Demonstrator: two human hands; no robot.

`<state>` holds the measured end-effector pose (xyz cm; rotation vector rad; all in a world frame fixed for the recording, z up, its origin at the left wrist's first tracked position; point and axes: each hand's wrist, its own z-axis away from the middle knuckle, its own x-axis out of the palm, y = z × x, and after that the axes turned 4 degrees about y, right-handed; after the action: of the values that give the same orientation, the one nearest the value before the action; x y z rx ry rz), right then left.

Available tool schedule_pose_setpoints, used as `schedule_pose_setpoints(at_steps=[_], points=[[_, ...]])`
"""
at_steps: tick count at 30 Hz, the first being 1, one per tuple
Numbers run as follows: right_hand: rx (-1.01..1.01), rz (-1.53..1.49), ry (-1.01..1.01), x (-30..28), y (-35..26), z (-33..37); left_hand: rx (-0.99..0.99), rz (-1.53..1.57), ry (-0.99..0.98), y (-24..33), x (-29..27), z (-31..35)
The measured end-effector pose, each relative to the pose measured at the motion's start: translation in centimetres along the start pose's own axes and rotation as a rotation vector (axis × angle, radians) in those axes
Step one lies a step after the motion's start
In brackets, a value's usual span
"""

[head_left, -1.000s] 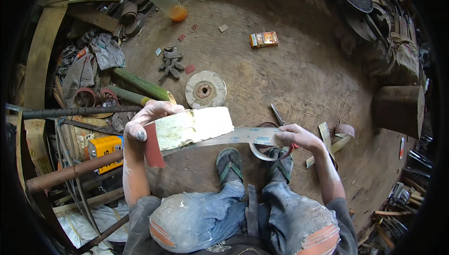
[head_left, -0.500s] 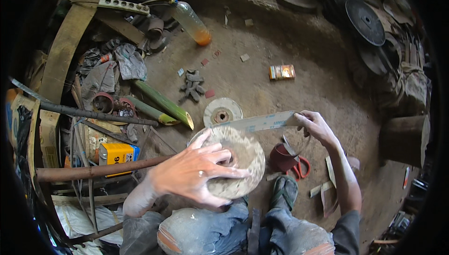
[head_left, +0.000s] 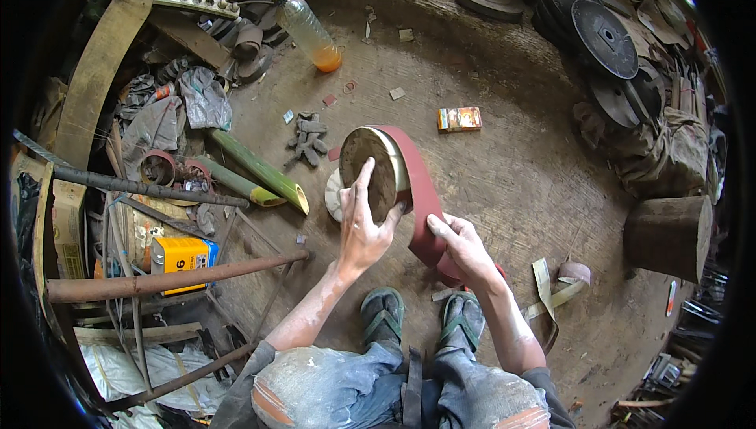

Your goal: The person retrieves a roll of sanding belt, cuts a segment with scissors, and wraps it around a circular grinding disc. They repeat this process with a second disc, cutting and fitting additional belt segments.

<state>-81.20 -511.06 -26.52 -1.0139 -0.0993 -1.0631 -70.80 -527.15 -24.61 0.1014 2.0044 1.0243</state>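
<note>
A thick round wheel (head_left: 357,152) is tilted on edge in front of me, its pale rim facing right. My left hand (head_left: 362,224) grips it, index finger stretched across the brown face and thumb at the lower rim. Over the top and right of the rim runs a dark red sandpaper strip (head_left: 420,181). My right hand (head_left: 466,252) pinches that strip below the wheel, between thumb and fingers. The strip's lower end is partly behind my right hand. Another pale disc (head_left: 334,197) lies on the ground, mostly hidden behind the wheel.
A grey glove (head_left: 307,139), an orange box (head_left: 459,119) and a bottle with orange liquid (head_left: 311,35) lie beyond. At left are cut bamboo (head_left: 260,171), a rusty pipe (head_left: 181,278) and a yellow can (head_left: 185,260). A wooden stump (head_left: 668,236) stands at right.
The wheel has been raised and tipped from flat to on edge. The strip's red side now shows, bent over the rim. My right hand has come down and left.
</note>
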Motion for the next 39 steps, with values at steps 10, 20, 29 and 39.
schedule_pose_setpoints(at_steps=[10, 20, 29, 39], points=[[-0.413, -0.215, 0.279, -0.8, -5.0, 2.7, 0.115, -0.071, -0.243, -3.7, 1.3, 0.8], [-0.518, -0.289, 0.502, -10.6, -11.7, 3.0, 0.532, -0.101, -0.869, -5.9, -2.5, 1.5], [-0.355, 0.041, 0.279, -4.3, -1.5, 4.8, 0.087, 0.017, -0.633, -5.0, -1.5, -1.1], [-0.185, -0.109, 0.375, 0.3, 4.4, 2.0, -0.297, 0.271, -0.277, -1.5, 2.8, 1.4]])
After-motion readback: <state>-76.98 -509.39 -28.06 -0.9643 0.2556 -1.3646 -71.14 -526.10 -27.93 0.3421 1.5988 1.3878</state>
